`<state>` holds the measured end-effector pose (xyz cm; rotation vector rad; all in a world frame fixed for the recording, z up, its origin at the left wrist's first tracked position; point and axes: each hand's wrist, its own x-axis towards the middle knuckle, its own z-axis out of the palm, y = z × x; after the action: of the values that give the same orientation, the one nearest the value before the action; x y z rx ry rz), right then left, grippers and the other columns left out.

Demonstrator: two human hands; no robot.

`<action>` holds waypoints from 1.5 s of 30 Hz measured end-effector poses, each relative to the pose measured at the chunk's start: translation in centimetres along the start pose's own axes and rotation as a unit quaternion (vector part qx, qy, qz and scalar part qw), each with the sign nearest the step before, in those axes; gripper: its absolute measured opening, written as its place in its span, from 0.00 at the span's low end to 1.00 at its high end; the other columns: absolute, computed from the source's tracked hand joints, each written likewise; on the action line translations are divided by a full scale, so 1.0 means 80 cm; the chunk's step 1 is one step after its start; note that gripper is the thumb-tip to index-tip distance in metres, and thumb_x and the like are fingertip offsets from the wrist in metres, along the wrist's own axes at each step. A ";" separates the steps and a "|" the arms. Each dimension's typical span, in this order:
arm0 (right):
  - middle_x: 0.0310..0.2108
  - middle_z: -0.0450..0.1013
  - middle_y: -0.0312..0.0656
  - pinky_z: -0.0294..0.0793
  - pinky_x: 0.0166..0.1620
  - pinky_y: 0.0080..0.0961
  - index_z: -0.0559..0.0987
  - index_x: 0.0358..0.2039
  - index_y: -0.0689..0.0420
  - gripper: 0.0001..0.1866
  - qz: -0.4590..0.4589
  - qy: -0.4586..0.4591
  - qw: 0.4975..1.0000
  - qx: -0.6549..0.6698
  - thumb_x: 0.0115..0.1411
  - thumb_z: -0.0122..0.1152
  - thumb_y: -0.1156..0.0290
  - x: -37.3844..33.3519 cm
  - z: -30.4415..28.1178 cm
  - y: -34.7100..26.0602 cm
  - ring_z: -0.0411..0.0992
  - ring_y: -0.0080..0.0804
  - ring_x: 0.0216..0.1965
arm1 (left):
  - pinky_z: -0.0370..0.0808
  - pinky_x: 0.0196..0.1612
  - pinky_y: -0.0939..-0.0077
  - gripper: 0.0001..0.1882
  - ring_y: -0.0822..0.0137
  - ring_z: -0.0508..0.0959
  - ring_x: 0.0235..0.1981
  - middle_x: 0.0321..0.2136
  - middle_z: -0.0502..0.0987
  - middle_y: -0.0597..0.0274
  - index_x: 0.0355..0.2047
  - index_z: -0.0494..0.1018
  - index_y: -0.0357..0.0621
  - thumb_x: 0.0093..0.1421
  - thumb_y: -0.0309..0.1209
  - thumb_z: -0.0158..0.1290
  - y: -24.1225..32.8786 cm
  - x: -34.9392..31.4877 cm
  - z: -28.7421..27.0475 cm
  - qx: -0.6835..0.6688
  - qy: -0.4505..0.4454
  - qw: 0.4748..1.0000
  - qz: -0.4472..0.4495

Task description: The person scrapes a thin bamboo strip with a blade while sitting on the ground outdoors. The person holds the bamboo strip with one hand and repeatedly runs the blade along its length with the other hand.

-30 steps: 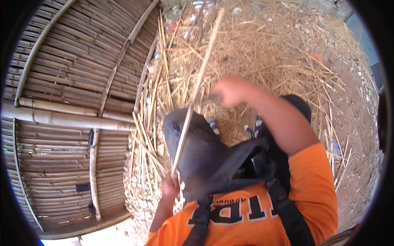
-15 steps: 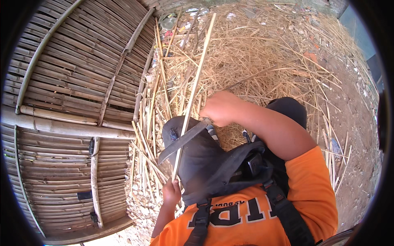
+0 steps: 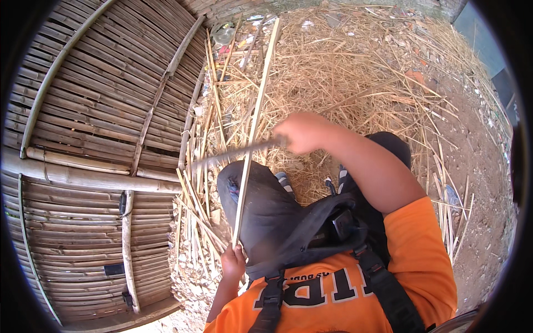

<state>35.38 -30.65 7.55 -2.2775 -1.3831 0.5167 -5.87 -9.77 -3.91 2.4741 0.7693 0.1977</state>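
A long pale bamboo strip [image 3: 256, 114] slants from near my left hip up past my left knee and away from me. My left hand [image 3: 233, 261] is closed around its near end. In my right fist [image 3: 304, 133], above and right of the knee, is the handle of a machete. The dark machete blade [image 3: 233, 154], smeared by motion, points left and crosses the strip just beyond the knee. Whether blade and strip touch I cannot tell. The handle is mostly hidden by my fingers.
A bamboo slat wall [image 3: 111, 94] rises close on my left. Loose bamboo strips [image 3: 194, 216] lie between it and my leg. Thin shavings [image 3: 338, 72] cover the ground ahead. More strips [image 3: 449, 205] lie on the bare soil to the right.
My right hand has brought the machete forward along the strip, from over the knee to beyond it, and the blade has swung more level. The strip's far end has shifted slightly left.
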 end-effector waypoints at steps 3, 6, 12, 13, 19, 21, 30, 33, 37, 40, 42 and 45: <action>0.25 0.77 0.39 0.77 0.31 0.36 0.82 0.35 0.52 0.09 -0.087 -0.032 0.982 -0.167 0.52 0.62 0.78 -0.006 0.013 -0.031 0.78 0.33 0.30 | 0.69 0.22 0.57 0.16 0.48 0.75 0.16 0.13 0.71 0.50 0.32 0.73 0.38 0.71 0.37 0.46 0.002 -0.003 -0.008 0.022 0.005 0.999 0.030; 0.26 0.77 0.40 0.77 0.32 0.36 0.81 0.35 0.55 0.06 -0.014 -0.021 0.996 -0.082 0.55 0.62 0.74 0.005 0.000 0.000 0.76 0.32 0.28 | 0.68 0.22 0.56 0.14 0.47 0.73 0.15 0.13 0.70 0.49 0.31 0.72 0.36 0.70 0.35 0.47 0.004 -0.001 -0.011 0.018 -0.006 1.000 -0.004; 0.26 0.76 0.42 0.76 0.31 0.27 0.80 0.42 0.56 0.08 0.209 0.232 0.935 0.168 0.63 0.58 0.76 0.006 -0.041 0.072 0.75 0.28 0.28 | 0.68 0.22 0.58 0.14 0.48 0.74 0.15 0.13 0.71 0.49 0.32 0.71 0.36 0.70 0.34 0.48 0.004 0.000 -0.007 0.032 0.009 0.999 0.019; 0.26 0.76 0.42 0.76 0.32 0.28 0.80 0.41 0.56 0.08 0.195 0.193 0.946 0.174 0.62 0.58 0.75 0.002 -0.043 0.065 0.75 0.28 0.28 | 0.69 0.22 0.58 0.14 0.48 0.74 0.16 0.13 0.72 0.49 0.32 0.71 0.36 0.70 0.35 0.48 0.004 0.002 -0.006 0.013 0.006 1.000 0.012; 0.26 0.77 0.40 0.78 0.34 0.35 0.81 0.36 0.54 0.07 -0.020 -0.019 0.998 -0.057 0.55 0.62 0.75 -0.007 0.005 -0.010 0.77 0.31 0.29 | 0.69 0.22 0.57 0.15 0.49 0.75 0.16 0.13 0.72 0.52 0.31 0.71 0.37 0.70 0.36 0.48 0.006 0.001 -0.007 0.026 -0.008 1.000 0.008; 0.26 0.78 0.40 0.78 0.34 0.36 0.82 0.34 0.54 0.07 -0.046 -0.053 0.993 -0.095 0.53 0.62 0.76 -0.006 0.003 -0.027 0.77 0.32 0.29 | 0.68 0.22 0.56 0.14 0.47 0.74 0.15 0.13 0.70 0.51 0.32 0.71 0.37 0.70 0.35 0.47 0.006 -0.002 -0.009 0.032 0.008 0.999 0.025; 0.29 0.77 0.43 0.77 0.35 0.34 0.80 0.41 0.58 0.09 0.205 0.178 0.948 0.163 0.60 0.60 0.72 0.009 -0.042 0.068 0.76 0.32 0.30 | 0.69 0.22 0.57 0.13 0.47 0.74 0.16 0.13 0.71 0.49 0.31 0.72 0.35 0.69 0.33 0.48 0.006 0.003 -0.011 0.041 0.007 0.998 0.037; 0.28 0.77 0.44 0.76 0.35 0.34 0.81 0.40 0.55 0.09 0.166 0.107 0.969 0.152 0.59 0.63 0.71 0.001 -0.029 0.046 0.76 0.33 0.29 | 0.69 0.22 0.57 0.14 0.47 0.75 0.16 0.13 0.72 0.50 0.30 0.71 0.37 0.69 0.34 0.48 0.005 0.003 -0.009 0.014 -0.003 1.000 0.016; 0.24 0.76 0.40 0.76 0.34 0.35 0.80 0.34 0.55 0.05 0.023 -0.032 0.999 -0.020 0.56 0.63 0.72 -0.005 -0.004 -0.003 0.76 0.30 0.29 | 0.70 0.23 0.58 0.14 0.46 0.75 0.16 0.13 0.72 0.51 0.30 0.72 0.38 0.70 0.35 0.48 -0.001 0.000 -0.001 0.004 0.010 1.000 0.011; 0.24 0.76 0.39 0.76 0.34 0.34 0.80 0.32 0.54 0.03 -0.012 -0.078 0.996 -0.050 0.55 0.64 0.72 0.001 0.003 -0.005 0.76 0.29 0.29 | 0.69 0.22 0.58 0.15 0.46 0.74 0.15 0.13 0.71 0.50 0.30 0.71 0.37 0.70 0.36 0.48 0.006 -0.001 -0.006 0.016 0.021 0.999 0.030; 0.25 0.75 0.39 0.76 0.33 0.31 0.80 0.31 0.55 0.03 0.020 -0.084 0.996 -0.011 0.57 0.63 0.72 0.007 -0.002 0.009 0.75 0.28 0.29 | 0.68 0.22 0.58 0.15 0.47 0.73 0.15 0.13 0.71 0.50 0.30 0.71 0.37 0.70 0.36 0.48 0.007 0.000 -0.009 0.015 0.010 1.000 0.014; 0.25 0.75 0.39 0.76 0.33 0.29 0.80 0.35 0.56 0.04 0.130 0.053 0.988 0.069 0.60 0.62 0.72 0.010 -0.024 0.059 0.73 0.27 0.27 | 0.68 0.21 0.58 0.15 0.50 0.72 0.14 0.12 0.70 0.50 0.30 0.70 0.36 0.70 0.35 0.47 0.001 0.001 -0.007 0.021 0.005 0.999 0.024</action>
<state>40.23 -32.19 6.58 -2.3452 -0.9750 0.5458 -5.93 -9.58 -3.42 2.5348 0.7251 0.2148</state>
